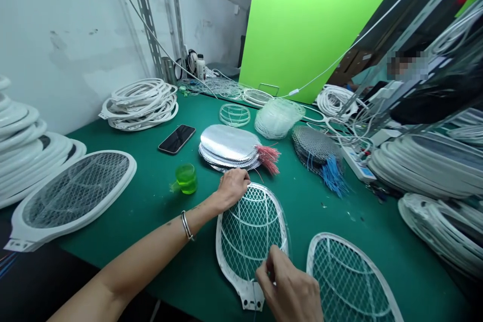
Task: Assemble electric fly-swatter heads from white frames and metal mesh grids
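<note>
Green-topped workbench [372, 221], carrying all items below. Upright green screen board [313, 22], behind and well beyond the working racket frame [249, 234], which is a white electric fly-swatter frame lying flat on the bench near its front edge, handle end toward the person, with wire mesh in its head.

Stacks of white racket frames: one large stack [22, 148], far left of the working frame; two [426, 166] and [441, 231], to its right. Loose bundle of white frames [139, 105], beyond it and to the left.

Finished-looking racket [71, 201] with dark mesh, flat, left of the working frame and well apart. Second meshed frame [347, 282], just right of it, not touching.

Stack of silver mesh panels [230, 143] with red wire ends, just beyond it. Stack of dark mesh panels [317, 151] with blue wire ends, beyond it and to the right. Pile of clear mesh shells [277, 118], further beyond.

White power strip [358, 163], beyond and right. Black smartphone [176, 139], face up, beyond and left. Green plastic cup [185, 178], holding green liquid, just left of the left hand.

Left hand [234, 188]: laid over the top rim of the working frame, unclenched, steadying it. Metal bangle [186, 225] on its wrist.

Right hand [290, 287]: fingertips [270, 264] pinched together at the mesh; what they grasp is too fine to tell.
</note>
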`<state>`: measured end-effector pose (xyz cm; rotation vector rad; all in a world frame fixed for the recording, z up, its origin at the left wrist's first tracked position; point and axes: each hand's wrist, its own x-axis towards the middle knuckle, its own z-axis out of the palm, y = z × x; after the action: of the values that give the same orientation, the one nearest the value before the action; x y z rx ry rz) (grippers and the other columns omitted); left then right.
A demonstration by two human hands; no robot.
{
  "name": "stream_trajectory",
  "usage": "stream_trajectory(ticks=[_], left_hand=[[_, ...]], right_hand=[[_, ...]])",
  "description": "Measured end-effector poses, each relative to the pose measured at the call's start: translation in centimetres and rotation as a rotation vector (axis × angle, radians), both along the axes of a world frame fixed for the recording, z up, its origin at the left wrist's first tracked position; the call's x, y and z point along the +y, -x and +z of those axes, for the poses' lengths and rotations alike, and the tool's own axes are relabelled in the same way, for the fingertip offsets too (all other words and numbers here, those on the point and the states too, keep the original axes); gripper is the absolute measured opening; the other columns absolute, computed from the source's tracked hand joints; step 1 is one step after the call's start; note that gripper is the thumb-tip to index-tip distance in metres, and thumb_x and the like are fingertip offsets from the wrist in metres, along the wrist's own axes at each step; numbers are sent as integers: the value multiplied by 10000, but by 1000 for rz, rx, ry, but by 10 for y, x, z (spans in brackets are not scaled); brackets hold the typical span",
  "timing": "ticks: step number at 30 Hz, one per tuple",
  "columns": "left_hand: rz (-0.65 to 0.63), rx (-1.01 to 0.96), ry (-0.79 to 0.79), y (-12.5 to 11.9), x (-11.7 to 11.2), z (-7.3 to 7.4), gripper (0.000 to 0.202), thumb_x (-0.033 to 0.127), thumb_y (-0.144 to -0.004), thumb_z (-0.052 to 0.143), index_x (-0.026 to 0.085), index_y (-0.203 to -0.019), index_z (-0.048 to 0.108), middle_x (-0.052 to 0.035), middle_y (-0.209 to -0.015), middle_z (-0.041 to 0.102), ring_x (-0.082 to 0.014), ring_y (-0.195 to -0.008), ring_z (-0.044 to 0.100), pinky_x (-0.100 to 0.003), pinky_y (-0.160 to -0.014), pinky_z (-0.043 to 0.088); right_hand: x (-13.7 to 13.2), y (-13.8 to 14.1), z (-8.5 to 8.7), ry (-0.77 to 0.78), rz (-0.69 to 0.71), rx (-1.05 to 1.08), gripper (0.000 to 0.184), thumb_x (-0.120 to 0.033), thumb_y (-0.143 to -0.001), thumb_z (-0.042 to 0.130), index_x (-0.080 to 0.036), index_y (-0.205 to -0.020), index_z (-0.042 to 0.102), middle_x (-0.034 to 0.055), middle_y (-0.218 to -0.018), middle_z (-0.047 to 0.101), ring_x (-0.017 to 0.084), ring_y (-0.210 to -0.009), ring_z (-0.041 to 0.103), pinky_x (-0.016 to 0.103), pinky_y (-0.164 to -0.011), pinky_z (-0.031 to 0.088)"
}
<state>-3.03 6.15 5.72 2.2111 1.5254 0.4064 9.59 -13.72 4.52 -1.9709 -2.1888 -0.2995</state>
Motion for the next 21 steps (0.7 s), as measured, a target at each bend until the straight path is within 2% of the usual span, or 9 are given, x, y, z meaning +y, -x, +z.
stream_trajectory(ticks=[3, 7, 15, 21], left_hand=[[-2, 27, -6, -4, 2, -3, 152, 224, -897, 543, 170, -896, 686, -66, -961, 682, -200, -918, 621, -291, -784, 464], [-11, 67, -41, -8, 0, -7, 148, 207, -906, 522, 161, -903, 662, -82, -979, 650, -213, -963, 587, -309, -825, 452], [-13, 119, -92, -8, -4, -8, 151, 209, -912, 491, 168, -896, 636, -72, -957, 635, -209, -934, 574, -313, -803, 443], [-25, 143, -100, -11, -1, -10, 126, 217, -902, 511, 178, -889, 630, -54, -939, 641, -205, -935, 581, -304, -800, 440]], right_hand=[[4, -1, 2, -7, 25, -10, 207, -225, -877, 377, -242, -670, 382, -64, -502, 380, 94, -328, 396, 212, -389, 210], [5, 1, 0, 39, -8, -21, 203, -220, -884, 362, -243, -684, 386, -58, -519, 394, 105, -349, 419, 221, -401, 207], [4, 1, -4, 47, -8, -10, 196, -206, -881, 352, -246, -692, 382, -59, -523, 395, 106, -349, 403, 219, -393, 208], [7, -2, -4, 36, 100, 59, 178, -173, -856, 358, -242, -691, 367, -85, -502, 352, 65, -305, 337, 167, -339, 205]])
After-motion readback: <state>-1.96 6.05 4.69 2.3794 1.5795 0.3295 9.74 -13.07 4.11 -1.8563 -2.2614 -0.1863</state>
